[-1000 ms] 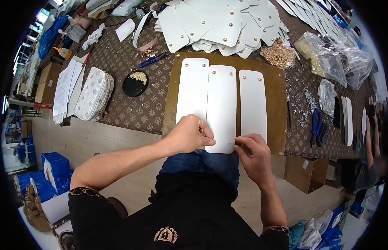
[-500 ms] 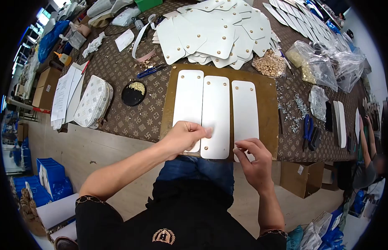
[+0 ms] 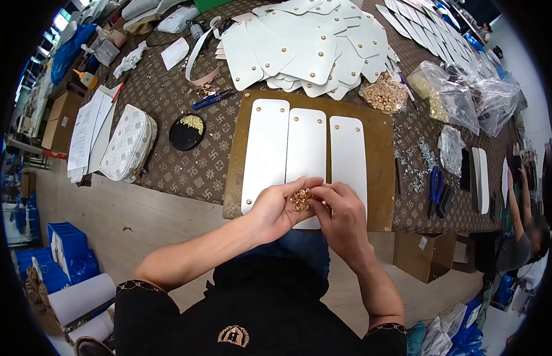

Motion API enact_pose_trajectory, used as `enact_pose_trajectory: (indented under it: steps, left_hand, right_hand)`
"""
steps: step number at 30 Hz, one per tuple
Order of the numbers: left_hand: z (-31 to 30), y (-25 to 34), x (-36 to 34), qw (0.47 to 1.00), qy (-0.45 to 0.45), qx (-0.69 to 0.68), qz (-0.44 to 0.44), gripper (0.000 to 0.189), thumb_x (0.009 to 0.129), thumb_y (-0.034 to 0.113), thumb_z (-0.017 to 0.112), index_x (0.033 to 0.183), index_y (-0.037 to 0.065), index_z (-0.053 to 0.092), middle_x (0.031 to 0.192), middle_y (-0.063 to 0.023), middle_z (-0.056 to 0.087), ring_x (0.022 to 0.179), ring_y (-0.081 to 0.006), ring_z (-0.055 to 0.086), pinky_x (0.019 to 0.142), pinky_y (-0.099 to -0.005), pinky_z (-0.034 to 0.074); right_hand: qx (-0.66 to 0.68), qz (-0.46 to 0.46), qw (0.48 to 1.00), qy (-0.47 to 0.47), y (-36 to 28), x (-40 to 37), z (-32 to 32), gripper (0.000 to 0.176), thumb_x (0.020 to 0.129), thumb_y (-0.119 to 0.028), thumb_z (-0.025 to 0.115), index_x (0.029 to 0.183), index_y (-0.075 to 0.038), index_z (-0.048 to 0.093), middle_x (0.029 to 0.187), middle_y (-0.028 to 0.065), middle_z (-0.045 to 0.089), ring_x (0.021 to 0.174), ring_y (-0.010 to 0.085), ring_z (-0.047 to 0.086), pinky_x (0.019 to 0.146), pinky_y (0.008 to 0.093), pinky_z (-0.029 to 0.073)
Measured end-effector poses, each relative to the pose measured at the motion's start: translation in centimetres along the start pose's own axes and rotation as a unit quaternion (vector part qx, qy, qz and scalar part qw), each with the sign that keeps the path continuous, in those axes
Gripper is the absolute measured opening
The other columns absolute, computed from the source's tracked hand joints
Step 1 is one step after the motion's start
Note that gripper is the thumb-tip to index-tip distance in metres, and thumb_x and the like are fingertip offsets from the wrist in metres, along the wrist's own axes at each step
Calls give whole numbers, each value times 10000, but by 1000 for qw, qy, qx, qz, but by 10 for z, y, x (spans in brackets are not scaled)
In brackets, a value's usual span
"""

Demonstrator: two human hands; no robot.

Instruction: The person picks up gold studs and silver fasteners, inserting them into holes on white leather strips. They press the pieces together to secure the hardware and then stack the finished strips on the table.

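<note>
My left hand (image 3: 269, 212) is turned palm up and cups several gold studs (image 3: 300, 200) in its curled fingers. Thumb and fingers of my right hand (image 3: 343, 218) are pinched together at these studs; the fingertips partly hide what they grip. Both hands are over the lower part of three white strips on a brown board (image 3: 380, 178). The left strip (image 3: 265, 154) carries gold studs at its top corners and one at its lower left. Studs also mark the top corners of the middle strip (image 3: 307, 145) and the right strip (image 3: 348, 154), whose lower parts are partly covered.
Behind the board lies a heap of white studded panels (image 3: 311, 50), with a bag of gold studs (image 3: 383, 93) beside it. A black dish (image 3: 184, 137), a patterned pouch (image 3: 129, 145) and papers (image 3: 89, 133) lie left. Blue pliers (image 3: 436, 184) lie right; a co-worker (image 3: 519, 237) is beyond.
My left hand has turned from a closed, palm-down pose to a palm-up cup showing gold studs. My right hand has moved left and up from the right strip to meet it.
</note>
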State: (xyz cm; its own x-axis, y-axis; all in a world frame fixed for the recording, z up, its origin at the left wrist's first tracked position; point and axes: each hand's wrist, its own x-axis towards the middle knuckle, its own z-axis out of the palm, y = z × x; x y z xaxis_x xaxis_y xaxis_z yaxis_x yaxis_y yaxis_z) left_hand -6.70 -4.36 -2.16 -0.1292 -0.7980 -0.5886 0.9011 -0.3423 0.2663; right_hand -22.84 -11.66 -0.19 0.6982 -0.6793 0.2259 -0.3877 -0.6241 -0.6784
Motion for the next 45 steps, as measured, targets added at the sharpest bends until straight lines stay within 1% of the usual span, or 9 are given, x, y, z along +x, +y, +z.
enact_pose_trajectory:
  steps: [3, 8, 15, 18, 19, 21, 34, 43, 45]
  left_hand:
    - [1, 1, 1, 1000, 0, 18, -7, 396, 1129, 238, 412, 1351, -34, 595, 1264, -135, 671, 1127, -225, 673, 1048, -423, 549]
    - [4, 2, 1, 999, -22, 29, -20, 404, 1131, 225, 384, 1362, -41, 582, 1261, -141, 667, 1143, -232, 673, 1087, -439, 533]
    - [7, 1, 2, 999, -29, 0, -34, 378, 1113, 185, 420, 1324, -93, 566, 1258, -191, 663, 1169, -283, 675, 1087, -428, 553]
    - [8, 8, -2, 999, -38, 6, -24, 398, 1095, 150, 430, 1365, -130, 515, 1330, -252, 621, 1265, -332, 628, 1143, -439, 519]
    - [7, 11, -3, 999, -31, 13, -15, 417, 1088, 144, 432, 1390, -137, 494, 1384, -279, 591, 1308, -354, 603, 1167, -448, 499]
    - [4, 16, -7, 999, -27, 18, -10, 437, 1073, 121, 441, 1417, -148, 468, 1389, -291, 582, 1323, -369, 591, 1169, -449, 496]
    - [3, 25, -8, 999, -11, 28, 19, 461, 1028, 33, 425, 1442, -169, 434, 1423, -311, 554, 1343, -391, 574, 1178, -450, 489]
    - [-4, 22, -5, 997, -6, 74, 23, 394, 1091, 59, 460, 1437, -128, 481, 1369, -277, 607, 1261, -336, 646, 1094, -393, 572]
    - [-7, 21, -5, 996, -1, 90, 26, 386, 1088, 66, 486, 1431, -111, 505, 1345, -261, 629, 1232, -316, 665, 1074, -372, 585]
  right_hand:
    - [-3, 2, 1000, -1, 1, 2, -3, 134, 882, -58, 749, 1012, -32, 733, 943, 129, 706, 866, 339, 670, 779, 437, 538]
    - [69, 81, 993, -50, 3, 5, -16, 116, 884, -43, 753, 989, -6, 722, 912, 143, 691, 791, 313, 671, 692, 413, 540]
    - [100, 106, 989, -8, 9, -4, -34, 80, 910, -41, 752, 976, -3, 727, 896, 117, 693, 745, 243, 666, 672, 352, 533]
    - [94, 178, 979, 9, 26, -22, -61, 95, 920, -43, 752, 997, 6, 727, 881, 88, 715, 714, 145, 633, 655, 294, 511]
    - [91, 182, 979, 11, 31, -29, -69, 95, 920, -43, 752, 997, 6, 727, 881, 88, 715, 714, 145, 633, 655, 294, 511]
    - [75, 276, 957, -41, 39, -44, -79, 91, 923, -40, 748, 992, 14, 722, 878, 84, 711, 724, 136, 635, 663, 290, 511]
    - [24, 225, 973, -34, 51, -56, -69, 99, 886, -36, 773, 971, 2, 738, 858, 102, 681, 716, 195, 642, 664, 322, 516]
    - [57, 260, 964, -6, 56, -58, -67, 106, 877, -37, 787, 960, 11, 744, 832, 93, 677, 702, 167, 635, 649, 310, 509]
    - [27, 221, 975, 4, 58, -60, -63, 102, 873, -31, 792, 955, 6, 745, 825, 87, 673, 692, 169, 630, 639, 311, 504]
